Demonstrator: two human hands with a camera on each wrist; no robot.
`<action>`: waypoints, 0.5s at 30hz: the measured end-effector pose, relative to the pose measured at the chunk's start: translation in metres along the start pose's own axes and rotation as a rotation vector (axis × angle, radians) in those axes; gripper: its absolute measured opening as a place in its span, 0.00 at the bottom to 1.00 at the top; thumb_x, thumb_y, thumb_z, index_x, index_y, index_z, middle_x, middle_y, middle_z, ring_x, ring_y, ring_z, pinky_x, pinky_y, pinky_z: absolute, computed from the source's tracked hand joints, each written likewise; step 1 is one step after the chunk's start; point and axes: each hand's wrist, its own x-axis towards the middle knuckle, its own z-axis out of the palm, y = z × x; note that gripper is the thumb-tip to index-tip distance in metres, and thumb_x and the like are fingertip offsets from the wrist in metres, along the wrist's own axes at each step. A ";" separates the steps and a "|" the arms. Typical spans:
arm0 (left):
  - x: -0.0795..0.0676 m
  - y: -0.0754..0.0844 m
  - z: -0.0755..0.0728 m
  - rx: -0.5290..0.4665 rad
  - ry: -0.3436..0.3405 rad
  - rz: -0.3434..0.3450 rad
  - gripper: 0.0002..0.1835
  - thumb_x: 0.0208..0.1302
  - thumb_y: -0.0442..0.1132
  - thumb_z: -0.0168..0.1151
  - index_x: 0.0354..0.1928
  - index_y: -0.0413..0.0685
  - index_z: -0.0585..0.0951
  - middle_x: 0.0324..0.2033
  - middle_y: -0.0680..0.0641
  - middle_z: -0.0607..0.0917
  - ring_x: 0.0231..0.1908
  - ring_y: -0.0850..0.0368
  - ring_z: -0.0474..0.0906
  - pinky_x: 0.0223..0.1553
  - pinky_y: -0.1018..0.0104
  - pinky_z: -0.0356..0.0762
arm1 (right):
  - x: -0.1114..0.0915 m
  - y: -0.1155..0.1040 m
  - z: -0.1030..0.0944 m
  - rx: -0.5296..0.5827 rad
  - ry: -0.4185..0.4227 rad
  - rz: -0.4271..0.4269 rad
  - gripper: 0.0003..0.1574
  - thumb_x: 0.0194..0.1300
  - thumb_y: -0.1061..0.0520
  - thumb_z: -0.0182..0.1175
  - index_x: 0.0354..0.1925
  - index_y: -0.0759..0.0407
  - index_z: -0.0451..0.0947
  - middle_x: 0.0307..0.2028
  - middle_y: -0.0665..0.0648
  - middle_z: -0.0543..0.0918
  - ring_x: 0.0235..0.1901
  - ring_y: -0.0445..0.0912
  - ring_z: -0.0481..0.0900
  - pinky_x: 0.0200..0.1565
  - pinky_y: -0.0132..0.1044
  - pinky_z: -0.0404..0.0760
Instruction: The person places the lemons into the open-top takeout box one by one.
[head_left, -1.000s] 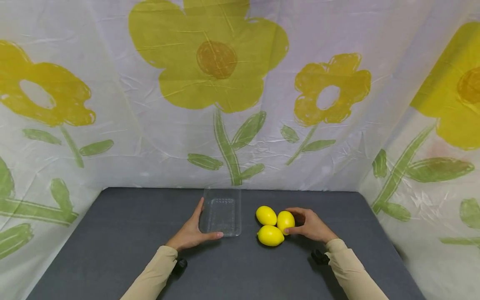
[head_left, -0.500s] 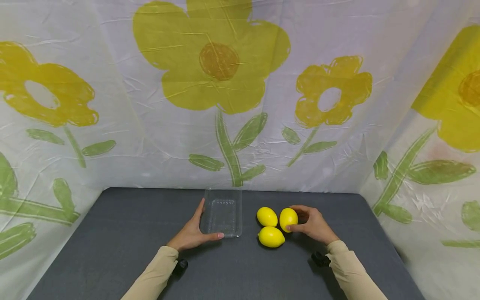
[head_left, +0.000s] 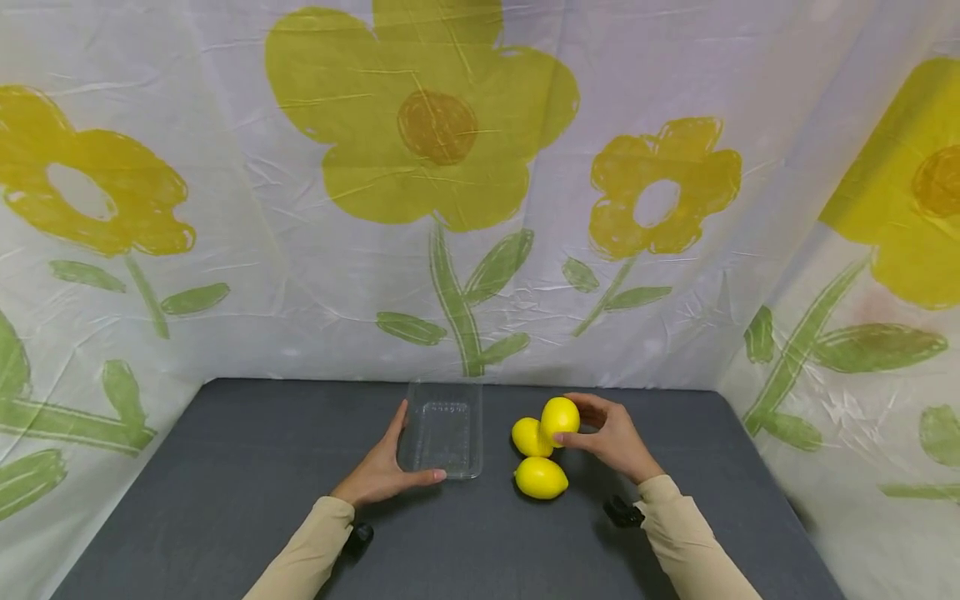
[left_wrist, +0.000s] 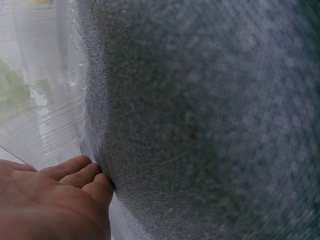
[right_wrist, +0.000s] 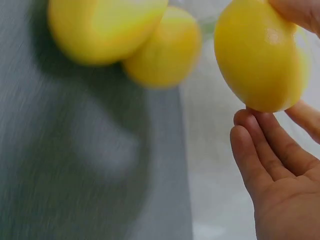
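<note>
In the head view my right hand (head_left: pixel 611 433) pinches a yellow lemon (head_left: pixel 560 418) between thumb and fingers, holding it above the table. The right wrist view shows this lemon (right_wrist: pixel 260 55) lifted, with other fingertips below it. Two more lemons lie on the table: one (head_left: pixel 528 437) partly hidden behind the held lemon, the other (head_left: pixel 542 478) nearer me. To the left sits a clear plastic tray (head_left: pixel 444 469). My left hand (head_left: pixel 384 471) rests against its left side and near corner, thumb along the near edge, fingers mostly straight. In the left wrist view, fingertips lie beside the tray's wall (left_wrist: pixel 55 100).
A dark grey cloth covers the table (head_left: pixel 247 467). White sheeting (head_left: pixel 322 275) printed with yellow flowers stands behind it and along both sides. Black wrist devices (head_left: pixel 624 512) sit under the forearms.
My right hand has pulled its lemon away from the other two, then raised it and moved it left. The left hand and the tray stay where they were.
</note>
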 end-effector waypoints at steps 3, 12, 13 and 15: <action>0.000 0.000 0.000 0.001 0.004 0.005 0.72 0.50 0.61 0.79 0.82 0.57 0.34 0.78 0.34 0.51 0.75 0.31 0.50 0.65 0.29 0.60 | 0.006 -0.010 0.009 0.035 -0.009 -0.015 0.42 0.57 0.56 0.78 0.66 0.63 0.74 0.60 0.64 0.80 0.56 0.59 0.81 0.59 0.58 0.77; 0.000 0.000 0.000 0.006 0.007 0.008 0.72 0.50 0.61 0.79 0.82 0.56 0.34 0.78 0.34 0.52 0.75 0.30 0.51 0.65 0.29 0.60 | 0.024 -0.029 0.045 0.052 -0.034 -0.042 0.41 0.57 0.54 0.78 0.66 0.61 0.75 0.58 0.60 0.82 0.53 0.55 0.82 0.55 0.50 0.81; 0.000 0.000 0.000 0.008 0.009 0.010 0.73 0.50 0.61 0.79 0.82 0.56 0.34 0.78 0.34 0.52 0.74 0.30 0.51 0.65 0.29 0.60 | 0.026 -0.030 0.049 0.049 -0.038 -0.048 0.41 0.57 0.54 0.78 0.66 0.61 0.76 0.58 0.60 0.82 0.53 0.55 0.82 0.55 0.51 0.81; 0.000 0.000 0.000 0.009 0.012 0.011 0.73 0.49 0.61 0.79 0.82 0.55 0.34 0.78 0.34 0.52 0.74 0.30 0.52 0.65 0.29 0.60 | 0.030 -0.033 0.056 0.043 -0.045 -0.053 0.40 0.58 0.54 0.77 0.66 0.61 0.76 0.58 0.61 0.82 0.53 0.55 0.82 0.54 0.51 0.82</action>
